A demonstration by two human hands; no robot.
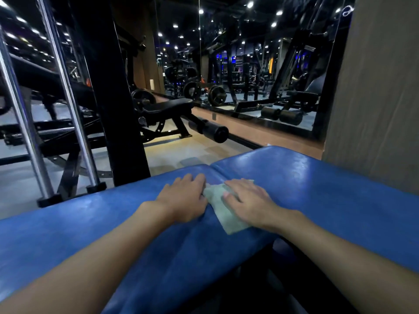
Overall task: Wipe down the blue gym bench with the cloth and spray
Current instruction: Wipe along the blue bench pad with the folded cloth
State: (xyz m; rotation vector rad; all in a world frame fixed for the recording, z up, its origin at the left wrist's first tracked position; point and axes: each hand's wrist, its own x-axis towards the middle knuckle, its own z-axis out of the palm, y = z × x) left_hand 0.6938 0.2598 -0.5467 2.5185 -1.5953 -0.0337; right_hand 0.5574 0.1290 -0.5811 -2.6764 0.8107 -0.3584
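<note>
The blue gym bench (90,223) runs across the lower half of the view, with a seam between its two pads near the middle. A pale green cloth (223,214) lies flat on the padding just right of the seam. My right hand (248,203) presses flat on the cloth with its fingers spread. My left hand (184,199) rests flat on the bench beside the cloth, its fingertips near the seam and its thumb side touching the cloth's left edge. No spray bottle is in view.
A black machine post (113,98) and chrome guide rods (68,98) stand behind the bench at left. A black bench (169,107) with a foam roller (215,131) sits beyond. A mirror wall (260,75) spans the back, and a grey-brown pillar (374,87) rises at right.
</note>
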